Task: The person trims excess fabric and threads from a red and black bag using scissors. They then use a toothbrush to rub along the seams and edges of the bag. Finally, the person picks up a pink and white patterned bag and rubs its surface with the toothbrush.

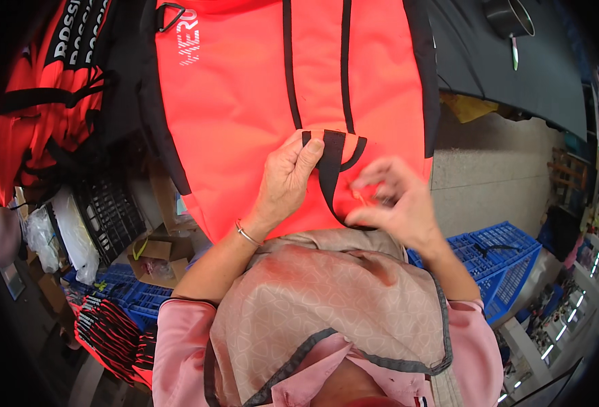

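A large bright red-orange bag (238, 108) with black side panels and black trim lies in front of me, its near end against my lap. My left hand (287, 173) is closed on the end of an orange strap piece edged in black, thumb on top. From that end a black webbing strap (328, 180) hangs down toward my apron. Just right of it, my right hand (401, 203) is over the bag, fingers curled and smeared by motion. Something small and orange shows near its fingertips, too blurred to name.
More red and black bags (48, 115) hang at the left. Blue plastic crates (496, 261) stand at my right, and a cardboard box (160, 261) sits at my left. A dark pot (509, 19) rests on the dark table (509, 74) at far right.
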`<state>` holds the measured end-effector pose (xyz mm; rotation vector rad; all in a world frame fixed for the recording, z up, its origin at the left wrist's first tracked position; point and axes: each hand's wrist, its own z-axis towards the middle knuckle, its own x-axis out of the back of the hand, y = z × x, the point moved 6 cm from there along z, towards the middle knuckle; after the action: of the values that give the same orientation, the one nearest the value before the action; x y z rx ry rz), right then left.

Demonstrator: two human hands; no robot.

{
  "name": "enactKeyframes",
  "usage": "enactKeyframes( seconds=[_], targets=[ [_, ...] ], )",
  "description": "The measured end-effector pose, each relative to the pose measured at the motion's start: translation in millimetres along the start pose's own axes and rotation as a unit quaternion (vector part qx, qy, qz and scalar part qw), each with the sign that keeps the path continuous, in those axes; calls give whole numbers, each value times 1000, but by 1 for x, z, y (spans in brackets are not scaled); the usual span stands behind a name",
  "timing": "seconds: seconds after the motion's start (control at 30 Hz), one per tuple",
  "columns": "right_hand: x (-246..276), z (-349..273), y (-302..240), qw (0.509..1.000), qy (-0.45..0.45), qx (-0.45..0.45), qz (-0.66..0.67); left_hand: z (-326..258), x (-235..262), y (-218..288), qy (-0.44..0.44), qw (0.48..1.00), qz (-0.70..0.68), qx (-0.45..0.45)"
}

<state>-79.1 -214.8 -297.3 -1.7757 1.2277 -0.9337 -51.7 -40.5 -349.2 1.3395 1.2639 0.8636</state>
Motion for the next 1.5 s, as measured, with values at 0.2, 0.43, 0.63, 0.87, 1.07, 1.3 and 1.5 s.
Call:
enactKeyframes(
  seconds=[0.2, 0.43, 0.63, 0.87, 1.07, 1.3, 1.5],
  targets=[
    [-15, -27, 19, 989, -128, -60, 46, -2, -3, 6, -5, 1000, 0, 9],
    [52, 30, -48, 986, -47, 50, 153, -5, -6, 5, -25, 998, 37, -35],
    [36, 86, -55, 997, -12, 65, -45, -3, -1, 1, -53, 997, 36, -31],
    [22, 114, -34, 990, -22, 89, -106, -1, 4, -5, -73, 996, 43, -3],
    [28, 93, -56, 981, -101, 90, -137, -1, 4, -3, -74, 996, 24, -32],
    [37, 30, -46, 961, -234, 115, -96, -4, -6, 14, -70, 976, 170, -116],
    [22, 33, -30, 964, 41, 195, -175, -9, -13, 24, -26, 941, 270, -204]
  ],
)
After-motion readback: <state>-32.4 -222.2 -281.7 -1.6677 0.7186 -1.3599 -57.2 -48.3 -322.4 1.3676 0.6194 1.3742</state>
